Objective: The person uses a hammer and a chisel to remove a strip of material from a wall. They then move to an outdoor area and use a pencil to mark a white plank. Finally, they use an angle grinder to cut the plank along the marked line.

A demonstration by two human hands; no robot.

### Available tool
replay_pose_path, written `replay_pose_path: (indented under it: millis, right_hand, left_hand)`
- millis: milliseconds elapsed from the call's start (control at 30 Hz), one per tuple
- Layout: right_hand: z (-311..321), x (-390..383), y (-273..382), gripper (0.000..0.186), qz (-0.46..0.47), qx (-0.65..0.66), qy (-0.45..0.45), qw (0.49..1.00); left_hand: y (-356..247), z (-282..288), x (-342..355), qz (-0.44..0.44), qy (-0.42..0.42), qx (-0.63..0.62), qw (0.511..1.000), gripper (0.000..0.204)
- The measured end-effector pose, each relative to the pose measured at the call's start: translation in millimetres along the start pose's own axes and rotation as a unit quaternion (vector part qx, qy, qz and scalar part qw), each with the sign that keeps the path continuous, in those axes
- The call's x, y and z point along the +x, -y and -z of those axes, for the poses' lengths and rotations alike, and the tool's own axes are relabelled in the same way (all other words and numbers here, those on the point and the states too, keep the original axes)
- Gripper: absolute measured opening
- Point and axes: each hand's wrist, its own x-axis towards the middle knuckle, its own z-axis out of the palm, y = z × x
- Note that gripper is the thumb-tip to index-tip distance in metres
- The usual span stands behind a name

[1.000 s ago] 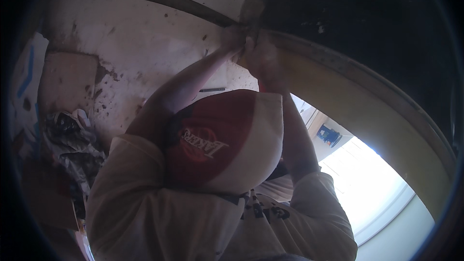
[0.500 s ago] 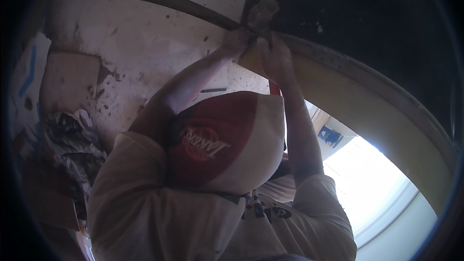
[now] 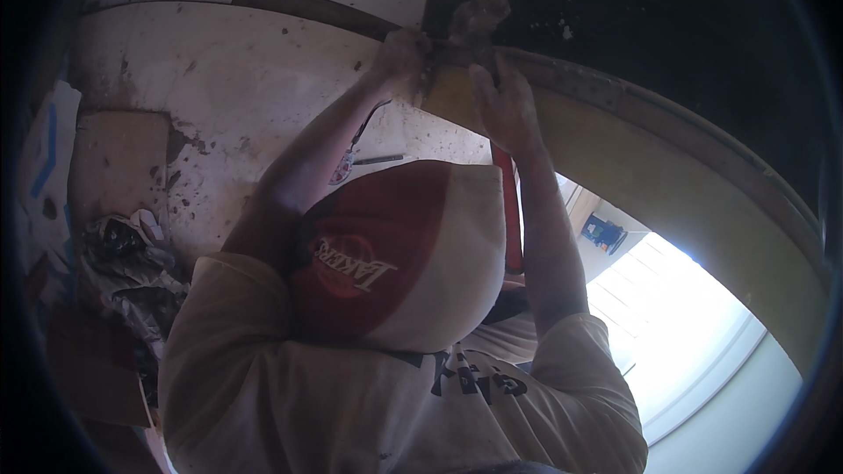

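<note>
My left hand (image 3: 399, 64) is curled at the edge of a long yellowish board (image 3: 650, 145); what its fingers hold is unclear. A thin dark item (image 3: 358, 136) shows beside that forearm. My right hand (image 3: 505, 114) is closed round a dark part I cannot make out, just below a lumpy, dusty object (image 3: 481, 13). A long red bar (image 3: 511, 219) shows below that hand, partly behind my forearm; whether it joins what I hold is unclear. A red and white cap (image 3: 395, 254) fills the middle, between my forearms.
A dark panel (image 3: 641, 9) lies beyond the board. Stained pale boards (image 3: 211, 61), a brown sheet (image 3: 118, 158) and crumpled plastic (image 3: 127, 272) are at left. A bright opening (image 3: 676, 325) is at right, with a small blue object (image 3: 601, 233) near it.
My left hand has moved left, away from my right hand, which has shifted slightly right. More of the red bar and the dusty object now shows, and the thin dark item has come into view.
</note>
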Motion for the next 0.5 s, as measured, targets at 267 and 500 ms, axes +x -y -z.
replay_pose_path:
  millis: [267, 500]
  right_hand:
    - [8, -12, 7, 0.053, -0.043, 0.025, 0.066, 0.997]
    - [23, -50, 16, 0.039, 0.005, 0.036, 0.115, 0.993]
  left_hand:
    - [-8, -2, -1, 0.126, 0.095, -0.176, 0.972, 0.022]
    - [3, -14, 10, -0.026, 0.101, 0.082, 0.991, 0.02]
